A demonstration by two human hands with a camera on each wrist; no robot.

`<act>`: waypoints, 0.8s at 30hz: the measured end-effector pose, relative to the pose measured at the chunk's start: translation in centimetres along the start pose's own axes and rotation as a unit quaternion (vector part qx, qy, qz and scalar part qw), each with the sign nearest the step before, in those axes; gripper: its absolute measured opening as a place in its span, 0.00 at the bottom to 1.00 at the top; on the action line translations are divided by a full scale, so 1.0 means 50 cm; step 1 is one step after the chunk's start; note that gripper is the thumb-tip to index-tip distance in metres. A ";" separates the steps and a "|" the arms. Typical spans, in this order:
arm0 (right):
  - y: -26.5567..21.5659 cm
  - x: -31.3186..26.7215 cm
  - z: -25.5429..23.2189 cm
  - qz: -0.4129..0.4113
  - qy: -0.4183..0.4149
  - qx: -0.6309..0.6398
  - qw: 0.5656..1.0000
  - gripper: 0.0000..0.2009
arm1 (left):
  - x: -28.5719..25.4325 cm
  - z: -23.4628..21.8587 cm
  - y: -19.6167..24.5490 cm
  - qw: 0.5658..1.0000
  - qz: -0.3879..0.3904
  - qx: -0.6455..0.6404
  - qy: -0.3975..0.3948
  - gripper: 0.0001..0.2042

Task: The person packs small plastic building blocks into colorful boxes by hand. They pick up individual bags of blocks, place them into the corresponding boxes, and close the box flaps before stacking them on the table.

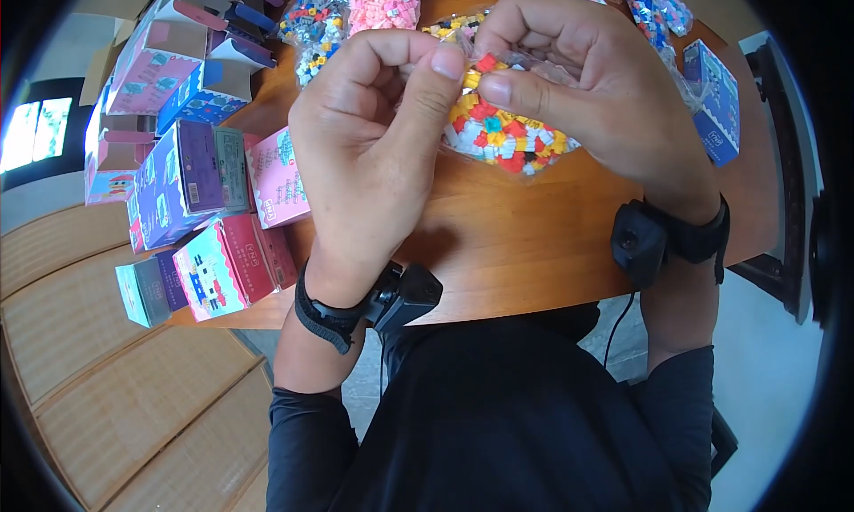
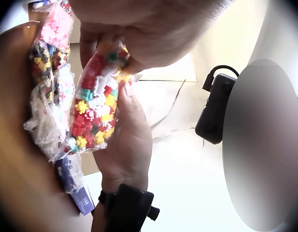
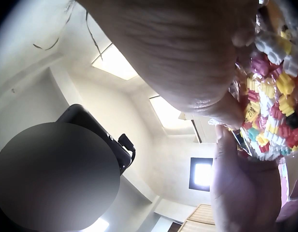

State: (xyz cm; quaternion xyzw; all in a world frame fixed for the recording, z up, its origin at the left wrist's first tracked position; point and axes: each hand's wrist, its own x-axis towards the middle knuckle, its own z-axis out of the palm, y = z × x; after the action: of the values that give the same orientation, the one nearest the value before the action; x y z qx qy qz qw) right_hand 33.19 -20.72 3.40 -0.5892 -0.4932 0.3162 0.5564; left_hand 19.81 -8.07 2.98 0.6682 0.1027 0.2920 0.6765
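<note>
Both hands pinch the top edge of a clear plastic bag [image 1: 511,138] full of small red, yellow, white and teal building bricks. The left hand [image 1: 382,129] grips one side between thumb and curled fingers. Close beside it, the right hand [image 1: 592,89] pinches the other side, its thumb lying along the plastic. In the left wrist view the bag [image 2: 95,108] hangs below the fingers, with bricks pressed against its wall. From the right wrist, the thumbs meet at the edge of the bag [image 3: 272,116]. Part of the bag's top is hidden behind the fingers.
Several colourful boxes, among them a purple box [image 1: 173,187], a red box [image 1: 236,263] and a pink box [image 1: 277,178], stand on the left of the wooden table [image 1: 525,236]. More brick bags, including a pink one [image 1: 384,5], lie at the back. A blue box [image 1: 712,103] stands right.
</note>
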 end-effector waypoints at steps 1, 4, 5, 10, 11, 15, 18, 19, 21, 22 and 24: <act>0.004 -0.001 0.006 -0.023 0.022 -0.036 0.999 0.08 | 0.000 -0.001 0.003 1.000 -0.010 0.000 0.001 0.06; 0.002 -0.001 0.009 0.015 0.020 -0.010 1.000 0.07 | 0.002 -0.003 0.007 1.000 -0.012 0.003 0.003 0.06; 0.006 0.001 0.006 0.018 0.011 0.009 1.000 0.08 | 0.003 -0.005 0.005 1.000 0.000 0.017 0.002 0.06; 0.000 0.011 0.009 0.031 0.021 0.151 0.988 0.11 | 0.008 -0.012 -0.014 0.993 0.087 0.084 -0.014 0.07; -0.008 0.012 0.011 0.038 0.027 0.175 0.983 0.12 | 0.009 -0.012 -0.019 0.989 0.111 0.092 -0.018 0.07; -0.021 0.014 0.017 0.074 0.047 0.186 0.979 0.14 | 0.007 -0.011 -0.012 0.994 0.083 0.070 -0.018 0.07; 0.005 0.011 0.019 0.019 0.037 0.213 0.976 0.14 | 0.003 -0.013 0.008 0.999 0.026 0.030 -0.014 0.07; 0.006 0.011 0.019 0.004 0.036 0.215 0.976 0.14 | 0.004 -0.016 0.010 1.000 0.020 0.016 -0.014 0.07; 0.001 0.010 0.023 -0.011 0.043 0.207 0.977 0.15 | 0.011 -0.019 0.009 0.999 0.037 -0.023 -0.028 0.07; -0.004 0.010 0.023 -0.005 0.048 0.203 0.978 0.15 | 0.014 -0.021 0.008 0.997 0.045 -0.043 -0.035 0.07; -0.014 0.011 0.023 0.014 0.055 0.204 0.977 0.15 | 0.010 -0.026 0.014 0.998 0.021 -0.034 -0.045 0.07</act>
State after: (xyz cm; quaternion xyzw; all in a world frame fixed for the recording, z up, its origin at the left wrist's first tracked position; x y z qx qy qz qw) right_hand 32.15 -19.87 3.95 -0.4868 -0.3789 0.3846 0.6867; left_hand 19.35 -6.77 3.66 0.6596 0.0482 0.2785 0.6965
